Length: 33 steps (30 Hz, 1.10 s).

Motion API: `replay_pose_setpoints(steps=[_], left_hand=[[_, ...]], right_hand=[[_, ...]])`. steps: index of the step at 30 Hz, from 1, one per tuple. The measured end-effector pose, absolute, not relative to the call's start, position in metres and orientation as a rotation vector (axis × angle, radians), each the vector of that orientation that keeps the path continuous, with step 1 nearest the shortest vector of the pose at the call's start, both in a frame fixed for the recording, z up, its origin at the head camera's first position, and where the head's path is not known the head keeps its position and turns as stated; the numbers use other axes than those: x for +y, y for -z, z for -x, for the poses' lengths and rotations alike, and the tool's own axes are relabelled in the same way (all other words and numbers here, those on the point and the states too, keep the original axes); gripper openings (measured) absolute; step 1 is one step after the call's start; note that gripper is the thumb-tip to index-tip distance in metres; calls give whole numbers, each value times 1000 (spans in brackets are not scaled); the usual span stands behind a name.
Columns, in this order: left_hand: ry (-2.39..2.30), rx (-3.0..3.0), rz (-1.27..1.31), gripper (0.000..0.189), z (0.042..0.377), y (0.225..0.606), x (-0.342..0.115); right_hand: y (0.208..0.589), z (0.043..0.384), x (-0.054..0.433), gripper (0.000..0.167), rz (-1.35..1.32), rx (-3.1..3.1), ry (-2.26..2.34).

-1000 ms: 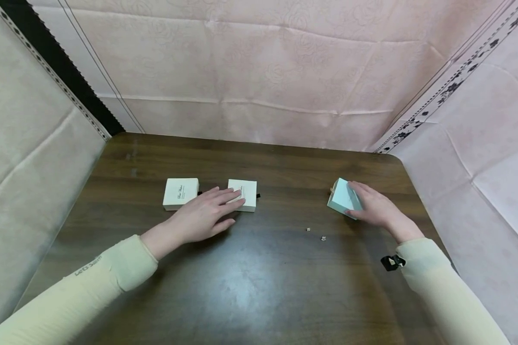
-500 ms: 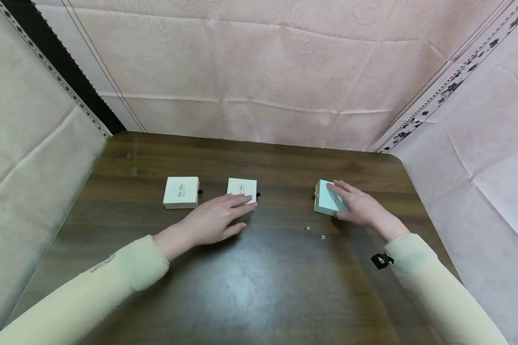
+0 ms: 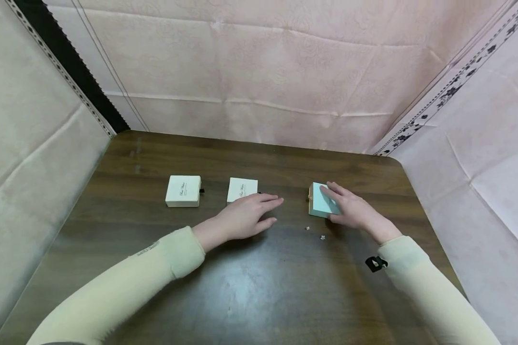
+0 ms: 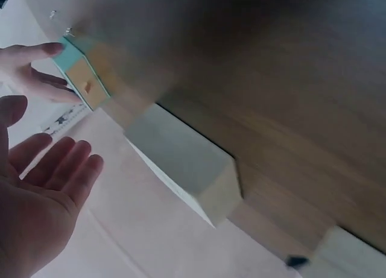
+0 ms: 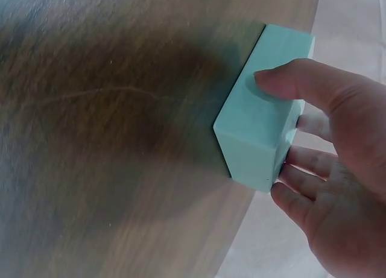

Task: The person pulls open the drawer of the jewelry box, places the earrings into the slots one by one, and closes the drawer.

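Note:
My right hand point(image 3: 355, 211) holds a small turquoise drawer box point(image 3: 322, 201) on the table. In the right wrist view the thumb point(image 5: 283, 82) lies along one side of the box point(image 5: 250, 148), while the fingers lie over its printed top. A tan drawer front point(image 4: 87, 82) with a small pull shows in the left wrist view. My left hand point(image 3: 243, 218), fingers extended and holding nothing, hovers past a white lettered box point(image 3: 241, 187), partly covering it in the head view. Two tiny shiny metallic pieces point(image 3: 323, 237) lie nearer me than the turquoise box.
Another white box point(image 3: 183, 190) with a black pull tab stands at the left. The dark wooden table point(image 3: 259, 287) is bordered by pale cloth hangings point(image 3: 263, 72) at the back and both sides. A black band point(image 3: 375, 263) sits at the right cuff.
My right hand has slid the turquoise box leftward and squared it up with the white boxes. My left hand has moved right, off the middle white box.

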<state>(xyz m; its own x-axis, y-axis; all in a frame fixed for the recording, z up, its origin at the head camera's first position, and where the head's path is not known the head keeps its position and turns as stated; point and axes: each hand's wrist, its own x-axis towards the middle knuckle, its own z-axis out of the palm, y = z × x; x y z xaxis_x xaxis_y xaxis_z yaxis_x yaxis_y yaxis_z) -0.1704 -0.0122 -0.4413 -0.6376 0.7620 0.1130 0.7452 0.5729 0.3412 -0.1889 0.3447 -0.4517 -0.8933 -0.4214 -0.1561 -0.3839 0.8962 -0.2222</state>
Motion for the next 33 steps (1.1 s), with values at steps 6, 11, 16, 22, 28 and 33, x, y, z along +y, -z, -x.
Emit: replay_pose_setpoints(steps=[6, 11, 16, 22, 28, 33], left_hand=[[-671, 2726, -1172, 55, 178, 442, 23], [-715, 2731, -1012, 49, 185, 439, 53], [-685, 2749, -908, 44, 192, 439, 79], [-667, 2792, -857, 39, 201, 447, 96], [-711, 2805, -800, 30, 208, 453, 105], [-788, 2803, -683, 23, 215, 458, 110]], right_hand=[[456, 188, 347, 84, 620, 2867, 286], [457, 187, 349, 82, 651, 2880, 289], [458, 184, 350, 79, 695, 2881, 322], [458, 185, 352, 77, 741, 2880, 330], [457, 187, 351, 77, 799, 2889, 321], [459, 188, 347, 78, 806, 2893, 317]])
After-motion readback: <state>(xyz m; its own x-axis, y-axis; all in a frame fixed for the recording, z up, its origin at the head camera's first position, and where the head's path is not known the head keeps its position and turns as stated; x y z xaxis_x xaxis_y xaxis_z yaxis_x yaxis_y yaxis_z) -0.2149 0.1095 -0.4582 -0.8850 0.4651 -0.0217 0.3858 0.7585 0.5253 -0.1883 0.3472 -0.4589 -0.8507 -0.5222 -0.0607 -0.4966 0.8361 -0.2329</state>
